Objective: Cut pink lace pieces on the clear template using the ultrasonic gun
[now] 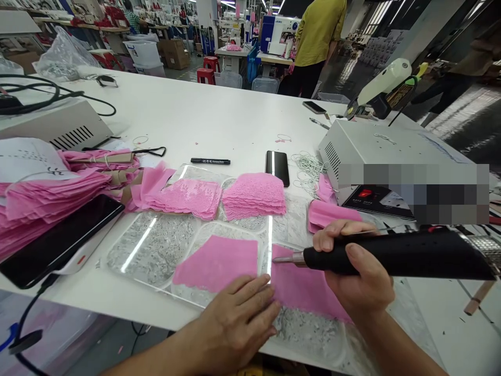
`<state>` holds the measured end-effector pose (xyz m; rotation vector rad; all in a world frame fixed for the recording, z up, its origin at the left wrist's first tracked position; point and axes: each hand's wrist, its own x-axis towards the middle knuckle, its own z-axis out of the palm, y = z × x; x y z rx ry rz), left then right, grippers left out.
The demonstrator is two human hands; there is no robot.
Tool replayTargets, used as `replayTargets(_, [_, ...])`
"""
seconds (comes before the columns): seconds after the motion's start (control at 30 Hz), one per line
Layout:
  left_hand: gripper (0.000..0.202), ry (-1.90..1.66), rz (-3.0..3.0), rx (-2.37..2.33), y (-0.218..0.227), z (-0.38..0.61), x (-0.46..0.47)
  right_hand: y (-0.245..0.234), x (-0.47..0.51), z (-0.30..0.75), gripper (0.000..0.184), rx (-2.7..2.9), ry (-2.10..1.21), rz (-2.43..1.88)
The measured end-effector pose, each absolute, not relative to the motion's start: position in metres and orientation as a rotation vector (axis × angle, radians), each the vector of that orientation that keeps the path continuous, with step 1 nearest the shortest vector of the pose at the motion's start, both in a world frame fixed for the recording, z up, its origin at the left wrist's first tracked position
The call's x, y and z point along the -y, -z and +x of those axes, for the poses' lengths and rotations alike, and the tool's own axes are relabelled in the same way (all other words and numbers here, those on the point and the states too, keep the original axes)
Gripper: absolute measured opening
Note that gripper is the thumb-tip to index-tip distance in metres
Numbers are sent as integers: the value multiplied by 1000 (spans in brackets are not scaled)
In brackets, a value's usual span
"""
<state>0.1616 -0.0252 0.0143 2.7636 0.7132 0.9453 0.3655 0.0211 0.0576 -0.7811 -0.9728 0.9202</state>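
My right hand (362, 271) is wrapped around a thick black handheld tool with a thin metal tip (403, 255). Its point meets the upper left corner of a pink fabric piece (301, 287), seen under or within a clear plastic template (136, 250). Flat on the template lies my left hand (238, 318), fingers stretched out beside the gap between that piece and a second pink fabric piece (223, 261). Behind them sit two stacks of pink lace-edged pieces, one on the left (188, 198) and one on the right (256, 196).
Bundled pink fabric (50, 193) and a large black phone (66, 235) lie at left. A marker (210, 161), a smaller phone (277, 167) and tangled thread (307, 169) lie behind the stacks. A grey metal box (376, 143) stands at right; a person (319, 36) stands beyond the table.
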Motion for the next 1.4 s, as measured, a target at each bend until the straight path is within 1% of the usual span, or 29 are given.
replayTargets(0.43, [21, -932, 2766, -694, -15, 161, 25, -56, -9, 368, 11, 985, -1014, -704])
replayTargets(0.67, [24, -901, 2780, -705, -13, 159, 27, -55, -8, 364, 8, 1045, -1016, -708])
replayTargets(0.8, [23, -949, 2779, -722, -17, 160, 27, -61, -14, 374, 9, 965, -948, -729])
replayTargets(1.0, [27, -949, 2822, -880, -18, 170, 17, -65, -24, 399, 11, 850, -663, -815])
replayTargets(1.2, [30, -880, 2827, -929, -7, 174, 13, -58, -25, 397, 9, 879, -688, -810])
replayTargets(1.4, [32, -833, 2825, -945, -6, 173, 13, -57, -24, 391, 10, 883, -718, -812])
